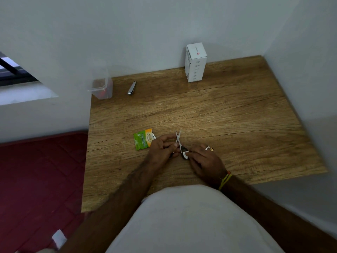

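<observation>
Wood-grain table [218, 115], near edge: right hand [206, 161], ring and wrist threads visible, pinches a white scrap [185, 154] against the dark handle end of the scissors [178, 141]. Left hand [162, 148], fingers curled, grips the scissors just beside the pivot. Scissors are held low over the table between both hands, blades slightly parted, tips pointing away. Green sachet [144, 139], torn corner, lies flat, touching the left hand's far side. Far left: metal clipper [131, 88], then a clear tub [102, 88] at the corner. Far right: white box [195, 62] upright against the wall.
</observation>
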### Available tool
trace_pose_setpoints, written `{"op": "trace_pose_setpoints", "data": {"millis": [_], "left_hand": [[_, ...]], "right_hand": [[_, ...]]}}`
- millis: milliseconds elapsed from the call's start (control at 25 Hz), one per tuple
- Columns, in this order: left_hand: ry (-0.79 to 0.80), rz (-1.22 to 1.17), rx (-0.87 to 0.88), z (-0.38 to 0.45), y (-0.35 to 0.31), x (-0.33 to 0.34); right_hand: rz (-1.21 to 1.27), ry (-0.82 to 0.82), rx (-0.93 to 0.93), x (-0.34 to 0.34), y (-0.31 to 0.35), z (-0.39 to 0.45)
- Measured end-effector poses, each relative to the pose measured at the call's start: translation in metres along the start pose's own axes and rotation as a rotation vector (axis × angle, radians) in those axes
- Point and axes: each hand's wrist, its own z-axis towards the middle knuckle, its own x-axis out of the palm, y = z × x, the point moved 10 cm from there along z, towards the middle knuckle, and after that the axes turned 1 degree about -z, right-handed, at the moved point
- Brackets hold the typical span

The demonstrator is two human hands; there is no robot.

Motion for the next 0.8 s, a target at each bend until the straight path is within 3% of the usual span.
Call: {"op": "trace_pose_setpoints", "data": {"millis": [440,680,800], "left_hand": [[0.015,0.015,0.021,-0.001,0.0,0.001],[0.015,0.033,0.009,0.0,0.001,0.001],[0.02,0.03,0.008,-0.001,0.002,0.001]], "right_hand": [[-0.104,0.012,-0.151,-0.001,0.021,0.0],[0.033,-0.199,0.228,-0.021,-0.022,0.027],[0.012,-0.163,0.206,-0.006,-0.024,0.04]]}}
